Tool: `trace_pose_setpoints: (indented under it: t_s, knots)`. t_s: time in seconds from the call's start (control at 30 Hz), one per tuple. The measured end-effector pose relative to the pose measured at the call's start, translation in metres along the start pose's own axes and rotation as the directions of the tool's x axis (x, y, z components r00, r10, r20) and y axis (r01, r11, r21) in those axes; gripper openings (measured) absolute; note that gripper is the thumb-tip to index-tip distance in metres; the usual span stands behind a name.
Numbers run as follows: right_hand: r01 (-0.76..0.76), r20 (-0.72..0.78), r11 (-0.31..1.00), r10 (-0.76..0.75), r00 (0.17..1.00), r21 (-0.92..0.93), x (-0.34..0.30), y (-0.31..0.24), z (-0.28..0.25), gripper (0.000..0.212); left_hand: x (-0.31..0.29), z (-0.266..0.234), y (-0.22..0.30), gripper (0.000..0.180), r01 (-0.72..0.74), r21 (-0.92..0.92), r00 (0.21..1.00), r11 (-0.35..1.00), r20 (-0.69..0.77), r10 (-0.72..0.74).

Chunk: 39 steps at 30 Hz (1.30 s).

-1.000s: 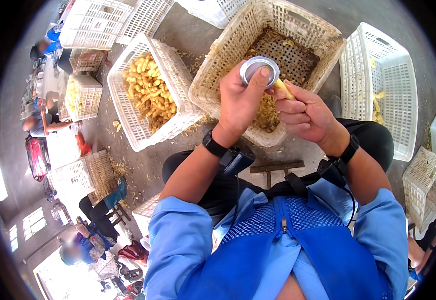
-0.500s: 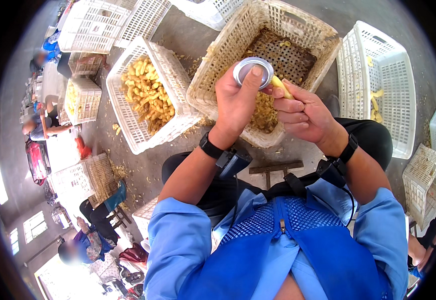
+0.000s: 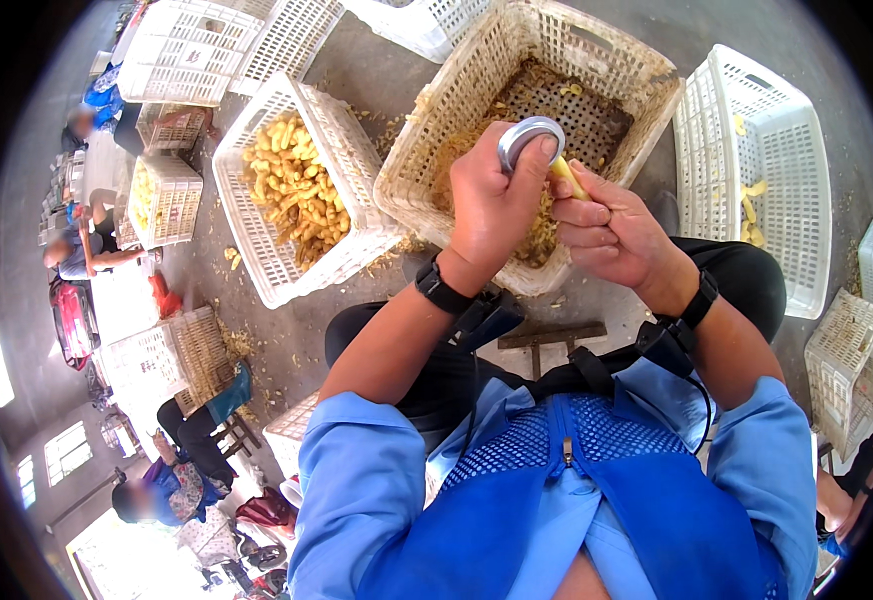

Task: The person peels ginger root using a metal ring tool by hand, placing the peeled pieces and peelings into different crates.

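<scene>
I am watching the left hand closing around a round, shiny metal lid-shaped scraper, fingers clamped on its rim, while the right hand is pinching a small pale yellow root piece between thumb and fingertips, its upper end touching the scraper's edge. Both hands are working together above the near rim of a tan woven plastic basket that is tilting on the concrete floor; it is holding a heap of yellowish scraps and peelings along its near side, while its far bottom is showing bare mesh. To its left, a white plastic lattice crate is lying roughly half filled with yellow pieces, and to the right another white lattice crate is carrying only a few pieces by its left wall. I am judging the work to be well under way but far from finished: one piece is being scraped now, a good batch is already sitting in the left crate, and I cannot tell how many unscraped pieces are remaining under the scraps.
</scene>
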State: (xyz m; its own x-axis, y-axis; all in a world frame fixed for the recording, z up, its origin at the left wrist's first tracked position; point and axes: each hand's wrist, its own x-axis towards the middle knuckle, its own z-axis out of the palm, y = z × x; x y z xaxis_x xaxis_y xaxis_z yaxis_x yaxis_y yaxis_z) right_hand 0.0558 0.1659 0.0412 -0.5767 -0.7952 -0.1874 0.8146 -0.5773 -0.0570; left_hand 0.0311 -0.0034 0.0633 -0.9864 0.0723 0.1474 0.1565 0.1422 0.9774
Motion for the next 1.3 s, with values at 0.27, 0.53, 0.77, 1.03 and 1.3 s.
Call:
trace_pose_setpoints:
  t_s: [0.27,0.53,0.77,1.03,1.3]
  knots:
    - [0.001,-0.097,0.996,-0.009,0.995,-0.085,0.001,0.01,0.004,0.032,0.003,0.009,-0.005,0.016,0.074,0.035,0.997,0.997,0.009,-0.074]
    - [0.0,0.039,1.0,0.001,0.999,-0.022,-0.004,-0.005,0.012,0.033,0.004,-0.006,0.013,0.021,0.059,-0.301,0.997,0.952,-0.024,-0.069]
    - [-0.012,0.001,1.0,0.012,1.0,-0.028,-0.003,0.001,0.01,0.033,-0.002,-0.004,0.006,0.016,-0.026,-0.047,0.999,0.999,0.026,0.027]
    - [0.082,-0.354,0.912,-0.238,0.905,-0.402,-0.014,0.0,0.032,0.032,0.0,0.002,-0.024,0.014,0.026,0.251,0.994,0.968,0.097,-0.052]
    - [0.514,-0.278,0.648,-0.733,0.621,-0.562,-0.102,-0.085,0.001,0.018,0.0,-0.015,-0.012,0.016,-0.108,0.365,0.987,0.925,0.154,0.054]
